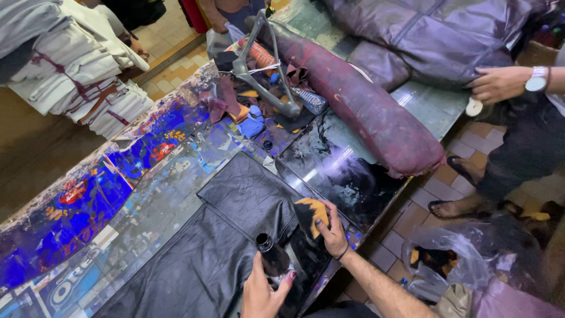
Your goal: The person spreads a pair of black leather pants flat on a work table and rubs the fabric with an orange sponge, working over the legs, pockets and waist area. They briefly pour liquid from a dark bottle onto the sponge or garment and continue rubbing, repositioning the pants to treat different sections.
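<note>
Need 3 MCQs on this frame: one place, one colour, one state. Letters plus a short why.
1. Where does the yellow sponge stained black sit?
A. Under the right hand, on the black leather sheet
B. On the grey hanger-shaped metal frame
C. On the tiled floor

2. What colour is the long padded roll lying across the worktable?
A. Bright green
B. Dark maroon
C. White

3. What state is the small dark bottle in the left hand in?
A. Capped and lying flat
B. Upright with its mouth open
C. Broken in pieces

Answers:
1 A: the right hand's fingers press the sponge onto the leather.
2 B: the roll's cover is deep reddish-brown.
3 B: the left hand grips it below the neck, and the round open mouth faces up with no cap on it.
</note>
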